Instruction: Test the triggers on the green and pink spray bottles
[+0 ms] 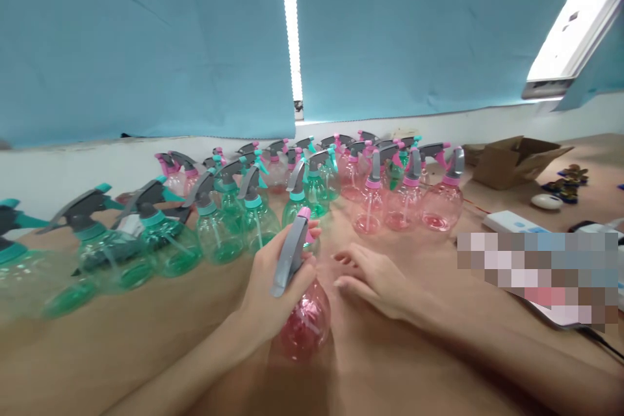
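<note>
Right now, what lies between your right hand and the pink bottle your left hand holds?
Only bare brown table separates right hand from pink bottle, in the head view.

Light came from a blown-out vertical gap [291, 26] between the blue curtains [146, 39] and an overexposed window [575, 19] at upper right. The scene was evenly bright, shadows faint. Green spray bottles [43, 266] at the left edge looked smeared and stretched; a pixelated block [536, 273] masked the right.

Left hand [273, 286] grips a pink spray bottle [305, 322]; right hand [375, 279] rests open beside it.
</note>
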### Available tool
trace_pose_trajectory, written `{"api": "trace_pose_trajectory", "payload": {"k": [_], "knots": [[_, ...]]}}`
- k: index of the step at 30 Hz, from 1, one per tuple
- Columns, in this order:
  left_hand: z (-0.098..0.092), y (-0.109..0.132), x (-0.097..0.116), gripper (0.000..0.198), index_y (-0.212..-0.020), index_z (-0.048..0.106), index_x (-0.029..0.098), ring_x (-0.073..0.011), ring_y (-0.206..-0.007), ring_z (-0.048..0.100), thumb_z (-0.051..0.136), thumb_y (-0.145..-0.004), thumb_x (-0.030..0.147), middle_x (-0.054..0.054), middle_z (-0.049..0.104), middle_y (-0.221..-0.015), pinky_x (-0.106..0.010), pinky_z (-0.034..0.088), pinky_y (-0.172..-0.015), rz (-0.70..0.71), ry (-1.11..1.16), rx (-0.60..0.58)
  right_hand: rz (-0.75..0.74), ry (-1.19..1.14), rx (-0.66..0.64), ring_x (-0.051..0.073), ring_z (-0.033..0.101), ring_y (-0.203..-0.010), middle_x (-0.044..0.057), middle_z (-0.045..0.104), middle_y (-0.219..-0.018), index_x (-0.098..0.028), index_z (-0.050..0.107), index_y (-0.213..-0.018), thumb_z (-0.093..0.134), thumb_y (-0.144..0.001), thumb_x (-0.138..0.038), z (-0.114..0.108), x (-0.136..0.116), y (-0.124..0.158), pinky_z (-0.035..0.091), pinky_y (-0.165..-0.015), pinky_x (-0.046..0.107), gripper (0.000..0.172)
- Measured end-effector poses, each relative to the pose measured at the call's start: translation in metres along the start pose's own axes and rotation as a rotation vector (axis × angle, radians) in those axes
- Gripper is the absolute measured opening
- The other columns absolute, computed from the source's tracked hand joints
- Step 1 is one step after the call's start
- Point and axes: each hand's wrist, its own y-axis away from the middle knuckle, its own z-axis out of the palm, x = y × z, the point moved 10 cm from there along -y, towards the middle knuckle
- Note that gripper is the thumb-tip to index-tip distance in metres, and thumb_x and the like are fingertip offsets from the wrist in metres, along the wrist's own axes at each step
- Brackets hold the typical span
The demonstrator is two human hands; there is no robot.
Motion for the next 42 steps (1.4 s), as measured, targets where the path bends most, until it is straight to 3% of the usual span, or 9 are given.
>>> {"api": "trace_pose_trajectory", "payload": {"k": [4,6,8,12,19,27,32,38,42], "knots": [[-0.001,-0.001,0.000,0.036,-0.115,0.059,0.022,-0.0151,-0.070,0.060,0.051,-0.081,0.013,-0.001,0.067,-0.093,-0.032,0.050,-0.074,-0.019,-0.053,-0.015,0.018,0.002,0.042,0.020,0.064,-0.086,0.007,0.065,-0.098,-0.020,0.055,-0.103,0.048,-0.094,-0.045,0.000,0.035,-0.001,0.051,-0.077,0.035,0.027],[0.001,-0.001,0.001,0.035,-0.111,0.059,0.022,-0.0149,-0.064,0.057,0.049,-0.080,0.012,0.003,0.062,-0.072,-0.031,0.049,-0.070,-0.031,-0.055,-0.041,0.019,0.017,0.037,0.020,0.064,-0.086,0.007,0.065,-0.097,-0.021,0.056,-0.098,0.050,-0.093,-0.044,0.003,0.039,0.001,0.050,-0.077,0.035,0.024],[0.002,-0.001,0.001,0.029,-0.105,0.059,0.021,-0.0141,-0.060,0.054,0.048,-0.079,0.012,0.004,0.056,-0.065,-0.028,0.046,-0.064,-0.038,-0.041,-0.066,0.011,0.023,0.013,0.021,0.064,-0.090,0.007,0.065,-0.101,-0.022,0.056,-0.096,0.051,-0.093,-0.043,0.007,0.037,0.002,0.050,-0.079,0.035,0.022],[0.003,-0.001,0.007,0.014,-0.087,0.056,0.019,-0.0132,-0.066,0.054,0.048,-0.078,0.013,0.001,0.059,-0.082,-0.026,0.042,-0.059,0.016,0.005,-0.104,0.003,0.038,-0.040,0.024,0.061,-0.109,0.009,0.063,-0.118,-0.022,0.056,-0.099,0.054,-0.091,-0.043,0.014,0.034,0.004,0.050,-0.088,0.037,0.023],[0.003,-0.001,0.009,0.008,-0.082,0.053,0.019,-0.0132,-0.065,0.053,0.048,-0.078,0.015,0.001,0.056,-0.078,-0.025,0.040,-0.058,0.033,0.018,-0.125,0.028,0.106,-0.094,0.029,0.049,-0.128,0.014,0.058,-0.132,-0.020,0.058,-0.116,0.054,-0.089,-0.051,0.022,0.040,0.006,0.045,-0.102,0.045,0.041],[-0.004,-0.003,-0.010,0.036,-0.117,0.059,0.024,-0.0168,-0.080,0.059,0.052,-0.083,0.015,-0.002,0.062,-0.104,-0.031,0.047,-0.075,-0.022,0.035,-0.028,0.048,0.165,-0.132,0.030,0.039,-0.135,0.015,0.041,-0.148,-0.015,0.054,-0.131,0.049,-0.089,-0.058,0.026,0.044,0.009,0.036,-0.110,0.049,0.060],[0.000,-0.001,-0.013,0.040,-0.121,0.059,0.023,-0.0170,-0.069,0.058,0.052,-0.083,0.014,0.001,0.062,-0.078,-0.031,0.047,-0.071,-0.049,-0.012,-0.070,0.040,0.186,-0.122,0.031,0.036,-0.137,0.017,0.040,-0.148,-0.016,0.055,-0.131,0.049,-0.088,-0.059,0.025,0.045,0.008,0.034,-0.110,0.050,0.062],[0.002,-0.002,-0.001,0.038,-0.120,0.057,0.022,-0.0145,-0.069,0.058,0.052,-0.084,0.015,-0.001,0.063,-0.092,-0.028,0.048,-0.068,-0.011,0.010,-0.062,0.043,0.165,-0.122,0.032,0.035,-0.138,0.017,0.042,-0.147,-0.017,0.055,-0.132,0.049,-0.088,-0.059,0.023,0.045,0.008,0.032,-0.111,0.052,0.061],[0.002,-0.002,0.003,0.029,-0.111,0.062,0.022,-0.0105,-0.057,0.048,0.053,-0.084,0.016,0.003,0.057,-0.076,-0.023,0.043,-0.057,-0.007,-0.020,-0.058,0.042,0.151,-0.136,0.031,0.033,-0.138,0.014,0.042,-0.147,-0.019,0.053,-0.134,0.049,-0.088,-0.059,0.023,0.046,0.008,0.030,-0.112,0.051,0.061]]}}
